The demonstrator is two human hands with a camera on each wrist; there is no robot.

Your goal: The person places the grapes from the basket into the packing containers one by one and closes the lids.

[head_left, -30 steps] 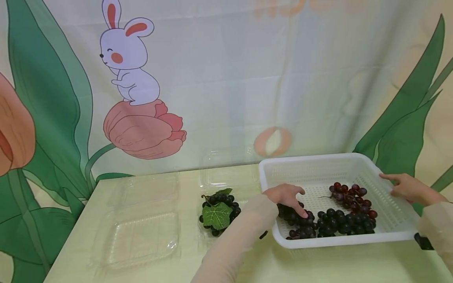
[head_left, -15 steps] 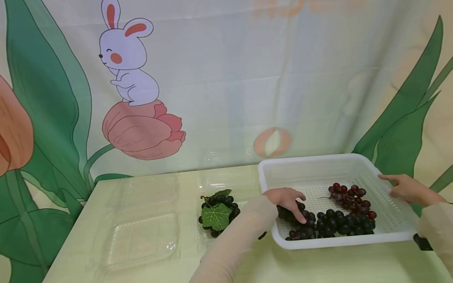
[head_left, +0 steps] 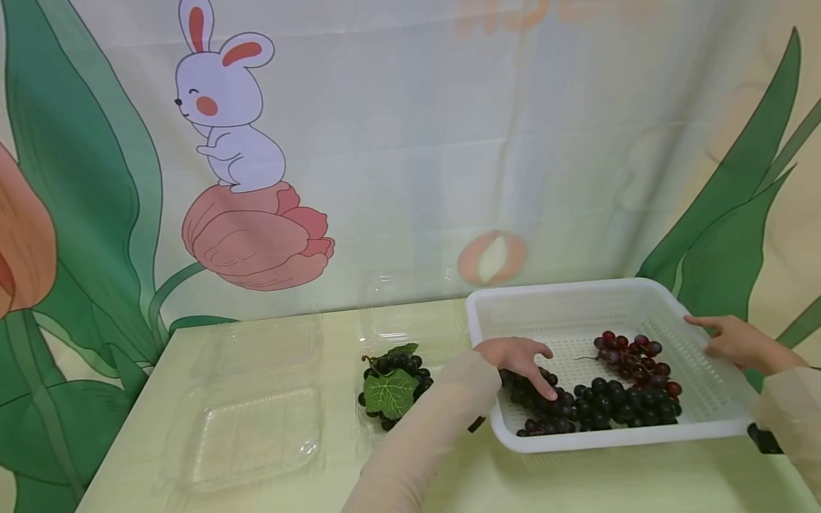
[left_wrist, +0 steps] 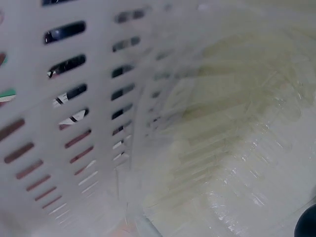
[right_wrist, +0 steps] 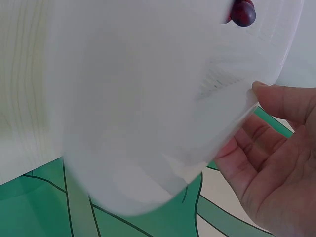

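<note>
Right grip (head_left: 747,345) unmoved; palm (right_wrist: 284,185) wrist-view only

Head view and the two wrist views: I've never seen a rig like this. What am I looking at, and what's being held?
There is no machine here: a person works bare-handed, wearing three cameras. The head picture looks forward and down; each wrist picture looks at that hand's work. The left wrist one shows mostly slotted white plastic and clear plastic, with hardly any hand.

On the table is a white basket with dark grapes and a red bunch. To the left in the head picture are two clear containers, one with black grapes under a green leaf.

The right hand grips the basket's rim. The left hand touches the leftmost dark grapes; whether it grips them is hidden.
</note>
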